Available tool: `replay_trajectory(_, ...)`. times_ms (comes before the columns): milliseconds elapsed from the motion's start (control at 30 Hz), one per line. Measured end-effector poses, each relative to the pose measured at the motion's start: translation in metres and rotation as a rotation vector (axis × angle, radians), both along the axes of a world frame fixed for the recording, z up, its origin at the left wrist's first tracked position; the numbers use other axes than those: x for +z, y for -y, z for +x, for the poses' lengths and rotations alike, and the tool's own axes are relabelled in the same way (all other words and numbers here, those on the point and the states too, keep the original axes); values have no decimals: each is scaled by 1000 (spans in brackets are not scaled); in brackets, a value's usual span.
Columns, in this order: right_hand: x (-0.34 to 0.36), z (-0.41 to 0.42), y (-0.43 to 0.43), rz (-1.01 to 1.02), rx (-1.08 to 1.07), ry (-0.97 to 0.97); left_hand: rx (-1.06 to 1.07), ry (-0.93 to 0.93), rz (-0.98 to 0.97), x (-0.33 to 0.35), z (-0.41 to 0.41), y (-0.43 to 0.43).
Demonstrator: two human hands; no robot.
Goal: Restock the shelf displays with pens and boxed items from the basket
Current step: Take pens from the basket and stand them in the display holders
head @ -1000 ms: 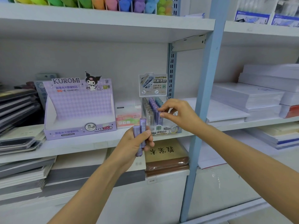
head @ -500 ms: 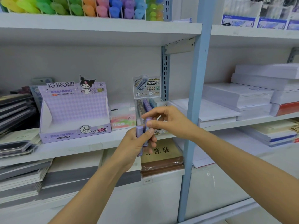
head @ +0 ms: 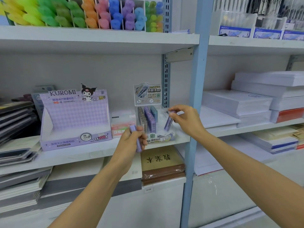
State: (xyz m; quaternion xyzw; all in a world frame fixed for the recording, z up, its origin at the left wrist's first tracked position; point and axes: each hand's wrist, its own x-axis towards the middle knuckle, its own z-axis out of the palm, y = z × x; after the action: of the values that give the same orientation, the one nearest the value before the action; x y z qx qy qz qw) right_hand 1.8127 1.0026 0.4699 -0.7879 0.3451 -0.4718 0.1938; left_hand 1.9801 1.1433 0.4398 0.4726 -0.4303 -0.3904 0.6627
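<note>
Nearest, gripping one purple tube (head: 133, 129) upright in the left hand (head: 130, 143), fingers curled round it, just in front of the shelf (head: 79, 156) edge. Half a second ago, joined there with the right hand (head: 187, 122), fingertips on the tubes; now drawn apart, off to the right and a little higher. Pinching a second tube (head: 168, 123) between right thumb and forefinger, tilted, top end toward the hand, over the right end of the clear display (head: 148, 120), just beside its rows of grey, purple and blue tubes. Remaining right fingers loosely bent. Touching the display or not: cannot tell, too blurred. On the shelf left of the display, a small pink box (head: 122, 125), then a lilac Kuromi box (head: 74, 119), open-fronted. Below the shelf, a wrapped brown pack (head: 162, 163) and flat grey stacks (head: 49, 186). Just right of the hands, a pale blue post (head: 197, 96); past it, white paper reams (head: 236, 104) on further shelves. Up top, highlighters (head: 92, 14) in yellow, green, orange, pink, blue and purple.
</note>
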Motion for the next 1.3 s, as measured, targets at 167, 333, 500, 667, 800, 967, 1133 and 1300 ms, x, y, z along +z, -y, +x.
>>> replay_trajectory(167, -1, 5, 0, 58, 99, 49, -45, 128, -89, 3, 2, -1)
replay_trajectory(333, 4, 11, 1, 58, 152, 99, -29, 196, -105, 14, 9, 9)
replay_trajectory(500, 20, 22, 28, -58, -25, 216, -26, 226, -112, 24, 19, 20)
replay_trajectory(667, 15, 43, 57, -135, -142, 85, -49, 228, -180, 26, 33, 27)
replay_trajectory(800, 10, 54, 73, -140, -174, 0, -64, 213, -185, 20, 41, 33)
replay_trajectory(967, 8, 50, 86, -105, -156, -66, -105, 193, -187, 17, 46, 41)
replay_trajectory(1133, 13, 50, 89, -64, -88, -123, -121, 185, -199, 17, 45, 44)
replay_trajectory(1300, 4, 54, 87, -107, -126, -59, -122, 167, -188, 19, 45, 43)
